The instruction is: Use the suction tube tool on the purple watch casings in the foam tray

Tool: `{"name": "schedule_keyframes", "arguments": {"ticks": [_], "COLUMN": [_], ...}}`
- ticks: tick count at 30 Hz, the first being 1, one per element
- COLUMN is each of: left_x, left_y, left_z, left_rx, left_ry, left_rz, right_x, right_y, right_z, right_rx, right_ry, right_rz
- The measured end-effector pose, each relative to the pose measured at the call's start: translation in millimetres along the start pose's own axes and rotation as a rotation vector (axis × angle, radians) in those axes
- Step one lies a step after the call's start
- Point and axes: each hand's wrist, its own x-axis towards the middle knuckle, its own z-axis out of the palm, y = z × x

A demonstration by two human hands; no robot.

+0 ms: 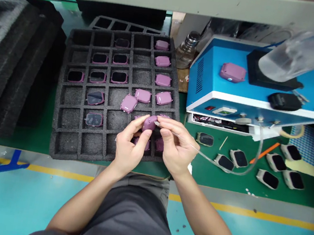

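My left hand (128, 146) grips a mauve plastic smartwatch case (149, 123) between thumb and fingers, above a black foam tray (57, 127). My right hand (174, 147) pinches a thin clear tube (188, 144), and its metal-looking tip touches or nearly touches the case. The tube runs back across the green mat to a blue machine (209, 74). Several mauve cases and dark-faced watch pieces sit in the tray's square cells, some partly hidden beneath my hands.
A mauve case (232, 72) lies on the blue machine. A glass bottle (186, 50) stands behind it. Several pale watch bodies (270, 180) and an orange pen (262, 152) lie on the green mat (215, 135). Stacked black foam trays (9, 55) rise at left.
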Motion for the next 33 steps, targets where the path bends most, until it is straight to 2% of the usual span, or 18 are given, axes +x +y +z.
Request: {"name": "schedule_keyframes", "arguments": {"ticks": [17, 33], "left_x": [0, 9], "left_y": [-2, 0], "left_z": [-1.3, -4.3], "left_rx": [0.026, 0.065], "left_ry": [-0.005, 0.021], "left_rz": [-0.012, -0.076], "right_x": [1, 14], "right_y": [0, -4], "right_z": [0, 3], "right_rx": [-0.026, -0.015], "right_ry": [-0.014, -0.037], "right_rz": [0.008, 0.038]}}
